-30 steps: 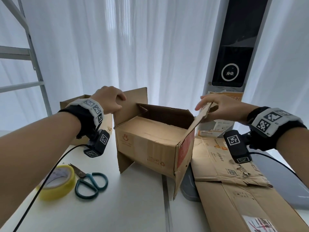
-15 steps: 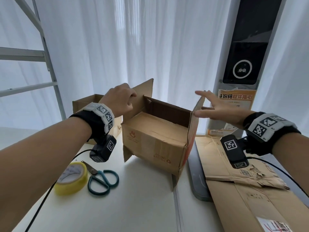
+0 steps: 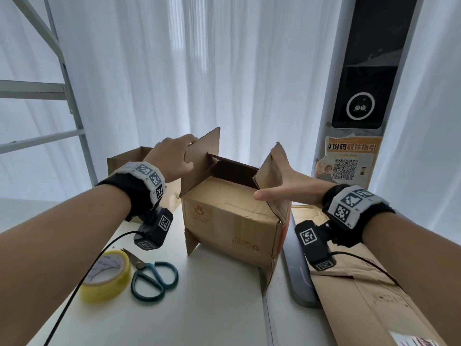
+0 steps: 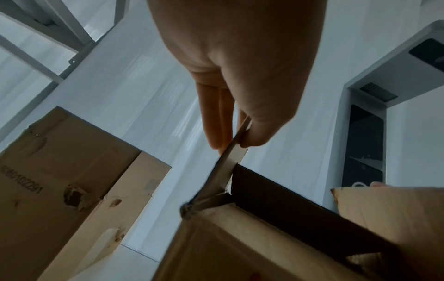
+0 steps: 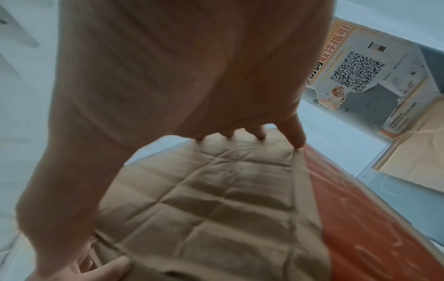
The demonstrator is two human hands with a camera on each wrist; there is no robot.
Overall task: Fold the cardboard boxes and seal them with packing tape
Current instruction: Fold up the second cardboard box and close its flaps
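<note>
White table (image 3: 212, 318) underneath everything, with white curtains behind. At 3 o'clock, tall grey kiosk pillar (image 3: 359, 71) with a dark screen and an orange QR poster (image 3: 349, 161). At 4 to 5 o'clock, flattened cardboard (image 3: 369, 300) lying over a grey tray (image 3: 296, 275). At centre, open cardboard box (image 3: 232, 221) standing on the table, near top panel folded flat, lower flaps splayed under it. At 10 o'clock behind it, second cardboard box (image 3: 129, 158), partly hidden by the left wrist, standing close beside the first in the left wrist view (image 4: 72, 190).

Left end flap (image 3: 203, 152) standing upright, pinched near its top edge by the left hand (image 3: 172, 158): in the left wrist view, thumb on one face and fingers (image 4: 213, 117) pressed together on the other. Right end flap (image 3: 272, 176) leaning inward, backed by the right hand (image 3: 287, 186), palm flat against its outer face, fingers (image 5: 291, 131) straight and close together along the top edge, thumb spread apart toward the near corner. Orange side panel of the box just beside that flap in the right wrist view.

At 7 o'clock, yellow roll of packing tape (image 3: 106, 275) lying flat, and just beside it at 6 to 7 o'clock, teal-handled scissors (image 3: 152, 275), blades pointing toward the roll.
</note>
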